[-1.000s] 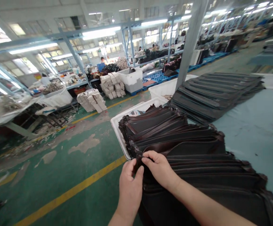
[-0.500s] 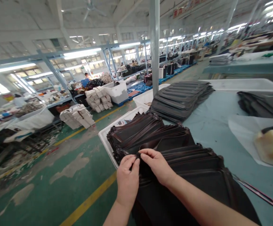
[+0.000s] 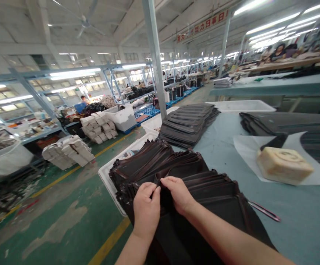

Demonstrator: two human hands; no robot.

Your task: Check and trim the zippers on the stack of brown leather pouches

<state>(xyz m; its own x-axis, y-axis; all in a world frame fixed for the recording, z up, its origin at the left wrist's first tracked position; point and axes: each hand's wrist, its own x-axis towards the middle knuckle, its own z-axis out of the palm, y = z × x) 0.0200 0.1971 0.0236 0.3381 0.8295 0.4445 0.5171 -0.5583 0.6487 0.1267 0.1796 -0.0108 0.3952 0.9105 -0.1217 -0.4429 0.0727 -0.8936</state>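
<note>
A long fanned stack of dark brown leather pieces point(image 3: 204, 184) lies along the left edge of a pale blue table point(image 3: 300, 213). My left hand point(image 3: 146, 208) and my right hand point(image 3: 178, 193) meet at the near end of the stack. Both pinch the edge of one dark leather piece point(image 3: 160, 186) between thumb and fingers. The piece's lower part hangs down under my forearms.
A white tray point(image 3: 107, 180) sits under the far end of the stack. Another pile of black pieces point(image 3: 186, 123) lies further back by a grey post point(image 3: 156, 55). A tan block point(image 3: 283, 165) rests on white paper at the right. A thin dark strip point(image 3: 263, 211) lies near it. People work in the distance.
The view has swung right, bringing the tan block and white paper into sight. My hands keep pinching the same leather edge and have hardly moved on the stack.
</note>
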